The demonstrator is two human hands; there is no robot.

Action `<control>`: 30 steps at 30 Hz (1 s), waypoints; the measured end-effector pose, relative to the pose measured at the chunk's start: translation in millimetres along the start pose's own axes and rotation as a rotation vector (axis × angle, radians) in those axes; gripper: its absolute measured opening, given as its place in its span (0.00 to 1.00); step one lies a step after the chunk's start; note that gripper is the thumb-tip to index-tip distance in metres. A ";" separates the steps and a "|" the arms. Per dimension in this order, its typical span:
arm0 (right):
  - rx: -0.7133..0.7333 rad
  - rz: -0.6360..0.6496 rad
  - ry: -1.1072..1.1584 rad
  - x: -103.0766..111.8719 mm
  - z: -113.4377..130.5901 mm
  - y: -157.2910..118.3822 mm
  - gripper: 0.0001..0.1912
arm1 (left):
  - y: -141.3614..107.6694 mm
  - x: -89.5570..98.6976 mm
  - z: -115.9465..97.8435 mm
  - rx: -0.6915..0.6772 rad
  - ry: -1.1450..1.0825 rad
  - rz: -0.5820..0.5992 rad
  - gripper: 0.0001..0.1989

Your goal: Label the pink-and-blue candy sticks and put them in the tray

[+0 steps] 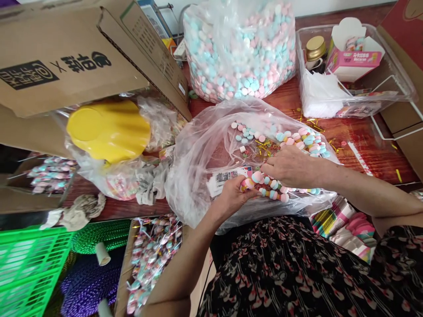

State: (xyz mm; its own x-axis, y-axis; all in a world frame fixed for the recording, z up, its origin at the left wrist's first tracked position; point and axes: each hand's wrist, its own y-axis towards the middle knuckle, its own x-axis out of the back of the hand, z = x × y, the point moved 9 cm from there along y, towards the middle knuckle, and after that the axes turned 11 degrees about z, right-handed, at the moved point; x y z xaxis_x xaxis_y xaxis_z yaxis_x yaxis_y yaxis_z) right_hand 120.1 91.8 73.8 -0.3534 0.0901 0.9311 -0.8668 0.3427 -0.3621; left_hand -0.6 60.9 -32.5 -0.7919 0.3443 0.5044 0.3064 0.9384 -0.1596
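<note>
Pink, blue and white candy strings lie over the clear plastic bag on the desk. The left hand is clamped on their left end; whether the right hand, just above them, grips any cannot be told.

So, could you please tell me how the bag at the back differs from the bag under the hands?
The back bag stands upright and bulging; the front bag lies low and spread out. The back bag is packed with pink, blue and white pieces, while far fewer show at the front bag, along with golden strips. Both are see-through plastic.
</note>
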 end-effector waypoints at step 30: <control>0.228 0.084 0.045 -5.9 35.5 5.4 0.07 | 1.2 -39.5 -16.5 0.065 -0.369 0.300 0.20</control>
State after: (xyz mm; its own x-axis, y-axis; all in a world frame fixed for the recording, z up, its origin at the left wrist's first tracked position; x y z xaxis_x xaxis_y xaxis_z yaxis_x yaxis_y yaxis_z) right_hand 105.0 60.0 64.8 -0.4157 0.1529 0.8966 -0.8940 0.1124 -0.4336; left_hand 39.7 47.9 -38.6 -0.8120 0.5759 0.0951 0.5253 0.7921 -0.3108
